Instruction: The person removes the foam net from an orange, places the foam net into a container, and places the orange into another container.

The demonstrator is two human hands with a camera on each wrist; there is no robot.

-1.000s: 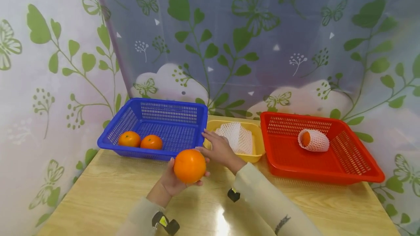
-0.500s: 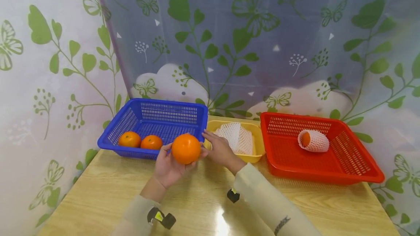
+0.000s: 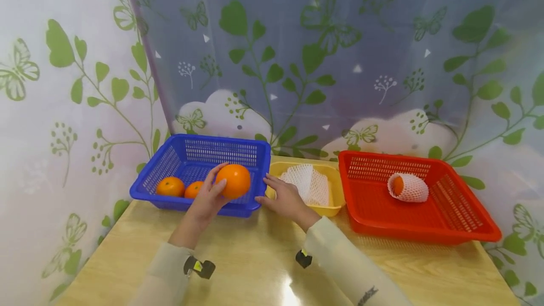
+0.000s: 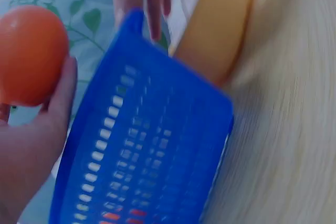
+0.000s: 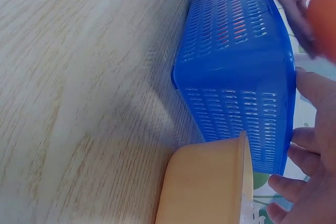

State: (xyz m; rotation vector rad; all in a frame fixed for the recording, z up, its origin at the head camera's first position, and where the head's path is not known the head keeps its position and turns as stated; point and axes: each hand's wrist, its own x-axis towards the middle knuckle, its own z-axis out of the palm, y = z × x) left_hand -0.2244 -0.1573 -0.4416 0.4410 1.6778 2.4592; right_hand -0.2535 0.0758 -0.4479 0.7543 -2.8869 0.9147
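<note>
My left hand [image 3: 208, 201] holds an orange [image 3: 234, 181] over the front right part of the blue basket [image 3: 146, 197]. In the left wrist view the thumb lies along the side of the orange [image 4: 32, 56]. Two more oranges sit in the basket's front left; one orange [image 3: 171, 186] shows fully, the other orange [image 3: 193, 190] is partly hidden behind my left hand. My right hand [image 3: 286, 200] is at the basket's right rim, with fingertips at the edge and nothing gripped. In the right wrist view its fingers [image 5: 308, 142] lie loosely along that blue rim.
Right of the blue basket stands a yellow bin [image 3: 335, 202] with white foam net sleeves [image 3: 303, 183]. Farther right, a red basket [image 3: 361, 225] contains one fruit in a foam net sleeve [image 3: 412, 188]. All stand on a wooden table [image 3: 255, 259] before a patterned curtain [image 3: 297, 84].
My left hand has carried the orange up, forward and left, from in front of the blue basket to over it. My right hand stays by the basket's right rim.
</note>
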